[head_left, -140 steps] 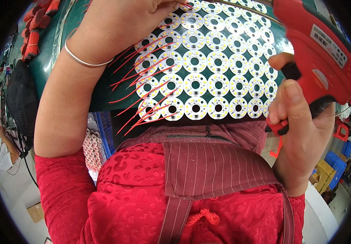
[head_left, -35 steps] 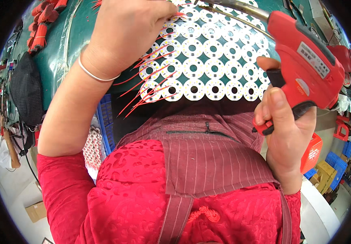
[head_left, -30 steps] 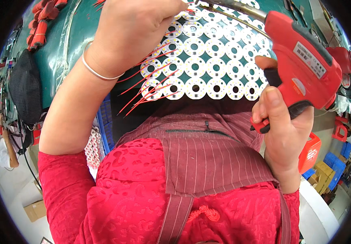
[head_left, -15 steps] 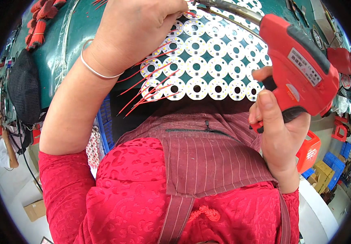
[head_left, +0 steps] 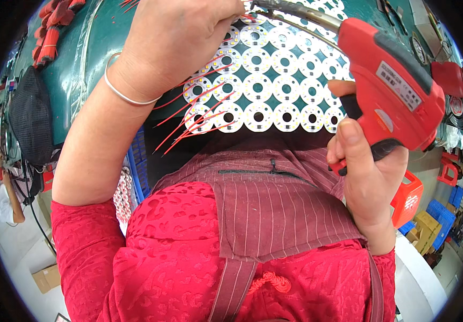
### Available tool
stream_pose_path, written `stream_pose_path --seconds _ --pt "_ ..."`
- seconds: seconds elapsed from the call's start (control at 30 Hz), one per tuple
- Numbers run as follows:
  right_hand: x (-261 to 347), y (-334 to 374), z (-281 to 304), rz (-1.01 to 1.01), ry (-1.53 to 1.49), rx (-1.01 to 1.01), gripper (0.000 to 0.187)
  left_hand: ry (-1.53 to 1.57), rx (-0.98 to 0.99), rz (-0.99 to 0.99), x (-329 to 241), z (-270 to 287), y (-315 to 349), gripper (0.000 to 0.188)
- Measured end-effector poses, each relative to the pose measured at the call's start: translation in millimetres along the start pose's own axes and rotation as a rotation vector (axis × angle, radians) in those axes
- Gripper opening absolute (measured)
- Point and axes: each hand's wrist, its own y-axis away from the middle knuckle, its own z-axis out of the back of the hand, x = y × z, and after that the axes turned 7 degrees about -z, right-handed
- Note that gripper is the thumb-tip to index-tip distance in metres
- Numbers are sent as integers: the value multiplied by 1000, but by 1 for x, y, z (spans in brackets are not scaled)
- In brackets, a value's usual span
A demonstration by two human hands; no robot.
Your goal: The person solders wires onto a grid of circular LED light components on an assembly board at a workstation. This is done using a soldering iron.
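My right hand grips a red and black soldering gun by its handle. The gun's metal nozzle points left, its tip close to the fingertips of my left hand. My left hand is closed in a pinch at the top edge, with a short end of red wire by the fingertips; the grip itself is partly hidden. Below that hand, several thin red wires fan out over the nearest boards. White ring-shaped LED boards lie in close rows beneath both hands.
The boards rest on a green table mat. Bundles of red wire lie at the far left, near a black mesh item. Beside my left arm is a blue crate. A red stool stands at the right. Another person is at the far left.
The soldering gun and my right hand have shifted very slightly left. My left hand stays in nearly the same place, still pinched.
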Motion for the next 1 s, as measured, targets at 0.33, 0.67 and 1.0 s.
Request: stream_pose_path --seconds 0.33,0.67,1.0 --pt "-4 1 3 -15 31 35 31 -30 91 33 -5 6 -7 9" --pt "7 2 2 42 8 -46 27 -29 34 -4 -2 0 -3 10" --pt "1 11 8 50 1 -21 30 -22 -16 -10 -7 3 -5 12"
